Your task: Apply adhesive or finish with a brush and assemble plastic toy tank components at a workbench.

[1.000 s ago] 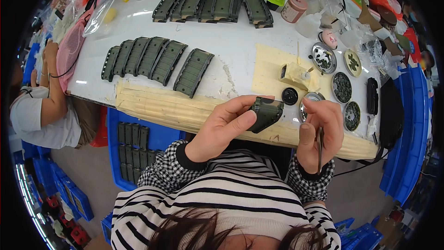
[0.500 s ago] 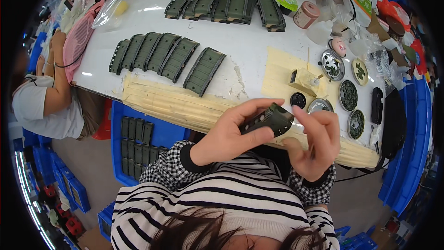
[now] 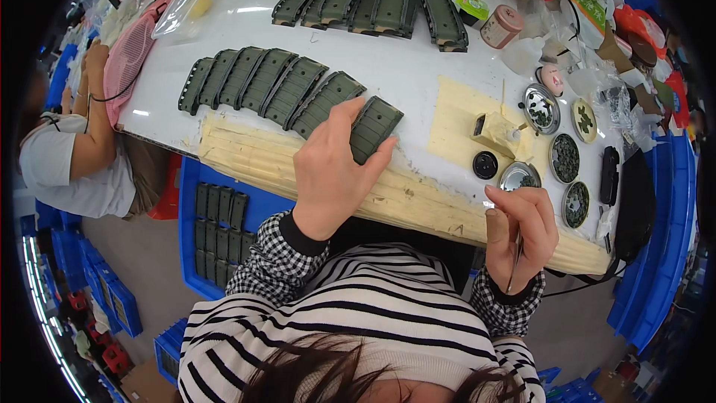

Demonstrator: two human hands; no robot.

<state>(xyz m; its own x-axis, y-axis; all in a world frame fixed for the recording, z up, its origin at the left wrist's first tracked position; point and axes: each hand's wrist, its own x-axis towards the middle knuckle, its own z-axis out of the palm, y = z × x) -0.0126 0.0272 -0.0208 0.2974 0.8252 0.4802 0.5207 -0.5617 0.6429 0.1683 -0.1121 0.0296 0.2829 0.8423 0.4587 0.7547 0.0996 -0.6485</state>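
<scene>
My left hand grips a dark green ribbed casing between thumb and fingers. This casing lies on the white table at the right end of a slanting row of similar green casings. Close beside it is the neighbouring casing, which my fingertips partly cover. My right hand hovers over the padded front edge, its fingers curled around a thin metal tool. One end of the tool points back toward my wrist; its other end is hidden in the hand.
A second row of casings lies farther back. At right stand round dishes of small green pieces, a black round lid and a wrapped bottle. A blue crate with more casings sits below the table. Another person works at left.
My left hand has moved left with the casing, from in front of my chest to the row's right end. My right hand has drawn slightly right and down, away from the casing.
</scene>
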